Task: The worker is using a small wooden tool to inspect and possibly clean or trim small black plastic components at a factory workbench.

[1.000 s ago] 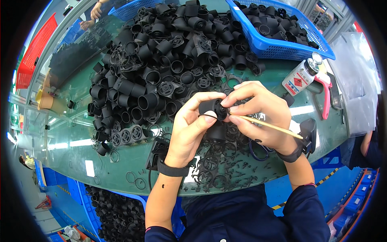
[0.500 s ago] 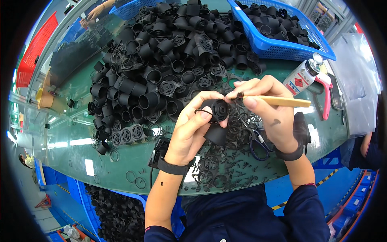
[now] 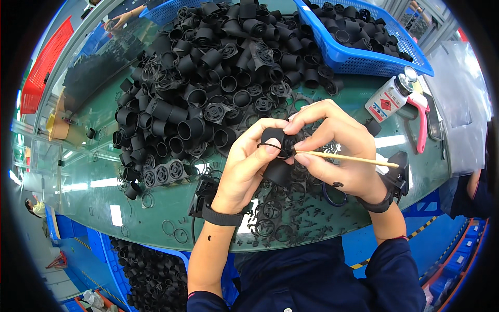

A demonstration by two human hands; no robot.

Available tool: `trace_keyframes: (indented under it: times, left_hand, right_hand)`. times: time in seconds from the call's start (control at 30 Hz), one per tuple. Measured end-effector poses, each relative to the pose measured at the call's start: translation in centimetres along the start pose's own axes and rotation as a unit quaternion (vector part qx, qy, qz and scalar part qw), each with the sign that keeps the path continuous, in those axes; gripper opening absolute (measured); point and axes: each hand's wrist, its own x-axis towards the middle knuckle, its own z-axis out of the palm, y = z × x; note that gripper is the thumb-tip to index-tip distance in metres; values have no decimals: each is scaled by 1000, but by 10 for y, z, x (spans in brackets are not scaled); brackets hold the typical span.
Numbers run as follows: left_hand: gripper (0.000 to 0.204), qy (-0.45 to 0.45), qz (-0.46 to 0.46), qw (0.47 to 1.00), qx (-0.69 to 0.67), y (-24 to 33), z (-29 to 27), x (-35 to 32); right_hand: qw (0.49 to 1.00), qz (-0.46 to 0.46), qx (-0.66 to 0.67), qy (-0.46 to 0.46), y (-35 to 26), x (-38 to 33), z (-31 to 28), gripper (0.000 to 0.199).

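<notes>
My left hand (image 3: pixel 236 174) is closed round a black cylindrical plastic part (image 3: pixel 270 136), the thumb pressed on its side. A thin black rubber ring (image 3: pixel 266 144) loops over that thumb. Just below the fingers shows another black cylinder (image 3: pixel 277 174); whether it is held too I cannot tell. My right hand (image 3: pixel 338 143) pinches a flat light wooden stick (image 3: pixel 358 158), its inner end against the part and its outer end pointing right. The right index fingertip touches the top of the part. Where stick and part meet is partly hidden by the fingers.
A large heap of black cylinders (image 3: pixel 195 96) covers the back left of the green table (image 3: pixel 156 218). Blue basket (image 3: pixel 358 65), white bottle (image 3: pixel 387 101) and pink-handled tool (image 3: pixel 420 125) stand at the back right. Loose rings (image 3: pixel 270 210) and scraps lie below my hands.
My right hand has moved left against the part. The stick, broad side showing before, now appears narrow, with its inner end at the part. My left hand has hardly moved.
</notes>
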Motion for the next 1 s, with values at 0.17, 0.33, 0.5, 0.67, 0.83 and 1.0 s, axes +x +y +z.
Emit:
trace_keyframes:
  times: [0.17,0.33,0.5,0.67,0.83,1.0]
  left_hand:
    - [35,20,1,999,35,-4,-1,1]
    - [33,20,-20,1000,-1,-3,-4,0]
    - [30,-47,-2,998,-29,-4,-3,2]
    - [31,-11,5,999,-41,-1,2,1]
    - [31,-2,6,1000,-28,-3,4,0]
    - [35,27,6,999,28,-4,2,2]
  right_hand:
    - [986,-79,-140,-52,-3,1,-1,18]
    - [947,-166,-274,-13,-4,-9,9,20]
    - [983,85,116,117,7,-5,3,4]
    - [988,74,106,81,7,-6,5,5]
    - [992,66,84,73,8,-5,7,6]
    - [994,61,72,51,6,-4,3,7]
